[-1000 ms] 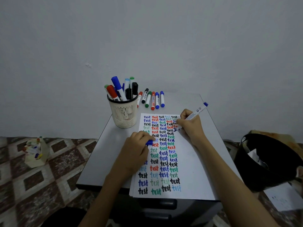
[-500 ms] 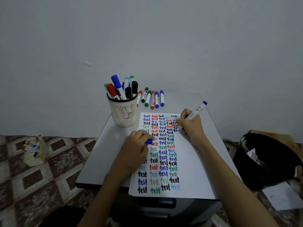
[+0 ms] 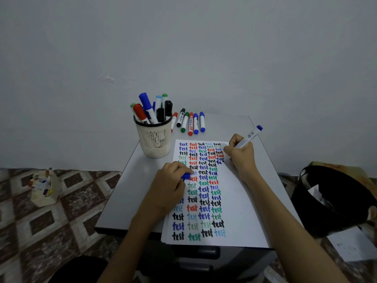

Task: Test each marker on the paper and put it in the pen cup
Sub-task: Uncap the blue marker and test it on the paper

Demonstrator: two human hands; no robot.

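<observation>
- Grey table point(image 3: 142, 190) carries a white paper sheet point(image 3: 244, 211) filled with coloured "test" words.
- Cream mesh pen cup point(image 3: 156, 139), holding markers, stands by the sheet's far left corner.
- Right hand point(image 3: 241, 158) grips a white blue-ended marker point(image 3: 247, 137), tip on the sheet.
- Left hand point(image 3: 169, 186) rests on the sheet, pinching a small blue cap point(image 3: 186, 176).

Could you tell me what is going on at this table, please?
A person is testing markers at a small grey table. The right hand grips an uncapped blue marker, its tip down on the paper, which is largely filled with coloured "test" words. The left hand rests on the sheet and pinches the blue cap. Several markers stand in the pen cup, and a row of markers lies beside it.
</observation>
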